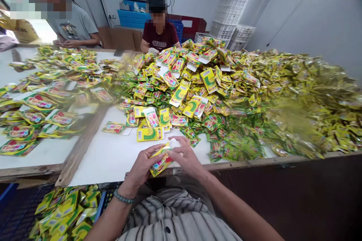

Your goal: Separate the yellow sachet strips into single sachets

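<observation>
Close to my body, over the table's front edge, my left hand (144, 163) grips a small yellow cardboard box (160, 162) with colourful lettering and red fruit art. My right hand (183, 155) has its fingers closed at the white flap on the box's upper end. Whether those fingers also hold a packet is hidden. Just beyond my hands lie flat yellow boxes (149, 134), some with white flaps showing. Right of them are loose green packets (230, 148).
A big heap of yellow packets (283, 83) covers the table's right side. More boxes (36, 101) lie left of a wooden strip (85, 141). A blue crate (102, 199) with several boxes stands below left. Two people (161, 39) are across the table.
</observation>
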Available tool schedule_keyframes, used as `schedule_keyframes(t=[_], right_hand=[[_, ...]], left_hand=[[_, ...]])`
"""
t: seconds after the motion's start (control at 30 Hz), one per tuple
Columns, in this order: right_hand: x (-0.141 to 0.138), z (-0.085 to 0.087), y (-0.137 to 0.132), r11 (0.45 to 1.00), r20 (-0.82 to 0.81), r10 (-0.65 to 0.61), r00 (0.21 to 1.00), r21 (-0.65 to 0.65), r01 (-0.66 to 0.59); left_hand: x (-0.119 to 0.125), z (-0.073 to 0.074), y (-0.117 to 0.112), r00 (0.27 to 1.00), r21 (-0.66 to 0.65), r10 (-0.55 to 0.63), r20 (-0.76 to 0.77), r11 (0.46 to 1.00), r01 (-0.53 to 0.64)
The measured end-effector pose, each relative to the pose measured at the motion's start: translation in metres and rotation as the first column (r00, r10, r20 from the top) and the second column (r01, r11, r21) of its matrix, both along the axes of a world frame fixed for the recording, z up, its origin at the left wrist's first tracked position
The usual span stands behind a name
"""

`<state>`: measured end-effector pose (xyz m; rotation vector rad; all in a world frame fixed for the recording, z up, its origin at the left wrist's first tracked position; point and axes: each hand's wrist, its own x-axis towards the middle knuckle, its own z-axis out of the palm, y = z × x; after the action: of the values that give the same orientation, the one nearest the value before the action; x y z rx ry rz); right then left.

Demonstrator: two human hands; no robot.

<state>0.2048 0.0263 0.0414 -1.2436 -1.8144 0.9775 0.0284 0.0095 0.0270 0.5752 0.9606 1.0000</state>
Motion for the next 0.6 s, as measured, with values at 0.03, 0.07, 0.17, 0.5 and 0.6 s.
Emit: schedule_keyframes(t=[0.03,0.07,0.17,0.5,0.6], right_hand=[[-0.002,0.001,-0.003,1.000,-0.003,0.021,1.000,0.000,-0.021],[-0.005,0.002,-0.004,0.999,-0.003,0.033,0.999,-0.002,-0.033],[-0.008,0.000,-0.003,0.999,0.017,-0.013,1.000,-0.040,0.014],[-0.005,-0.001,0.010,0.980,0.064,-0.136,0.989,0.155,0.125],[-0.002,-0.004,0.013,0.992,0.137,-0.062,0.989,0.117,0.045]], left_hand=[[0.000,-0.001,0.000,1.000,0.008,-0.005,0.009,1.000,0.005],[-0.001,-0.003,-0.001,1.000,0.020,-0.013,0.013,1.000,0.013],[-0.004,-0.004,-0.001,0.995,0.084,-0.078,-0.070,0.993,0.084],[-0.008,-0.013,0.005,0.978,0.114,0.007,-0.207,0.993,0.018],[-0.001,-0.020,0.002,0.971,0.052,-0.027,-0.237,0.998,0.040]])
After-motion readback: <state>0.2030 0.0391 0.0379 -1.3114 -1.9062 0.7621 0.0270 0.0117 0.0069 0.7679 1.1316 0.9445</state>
